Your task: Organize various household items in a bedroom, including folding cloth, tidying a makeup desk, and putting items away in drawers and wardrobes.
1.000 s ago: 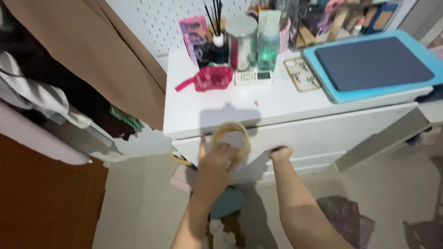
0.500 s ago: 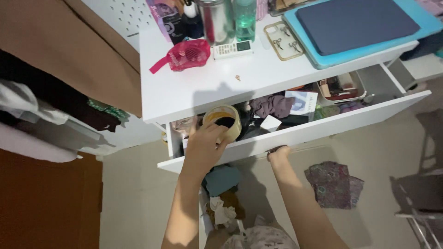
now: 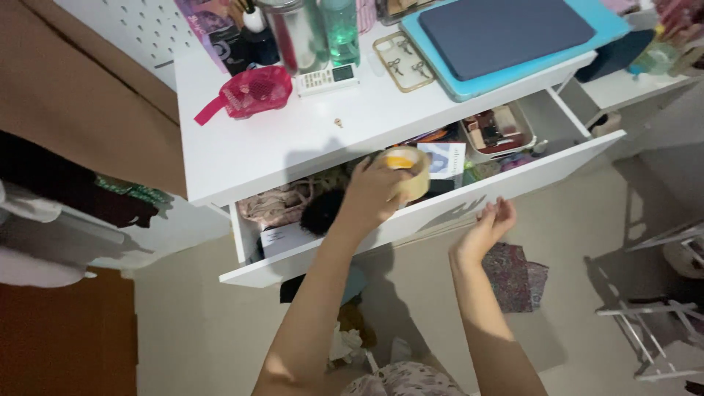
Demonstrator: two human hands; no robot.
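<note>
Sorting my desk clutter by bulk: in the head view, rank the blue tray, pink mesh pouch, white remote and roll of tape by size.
1. Blue tray, by far.
2. Pink mesh pouch.
3. Roll of tape in the left hand and white remote look alike; the tape is nearer the camera, so unsure.

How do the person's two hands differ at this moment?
The left hand grips a roll of tan tape, while the right hand holds nothing. The left hand is over the open drawer; the right hand hangs in front of the drawer, fingers loosely curled. Both are bare and reach out from the body.
</note>
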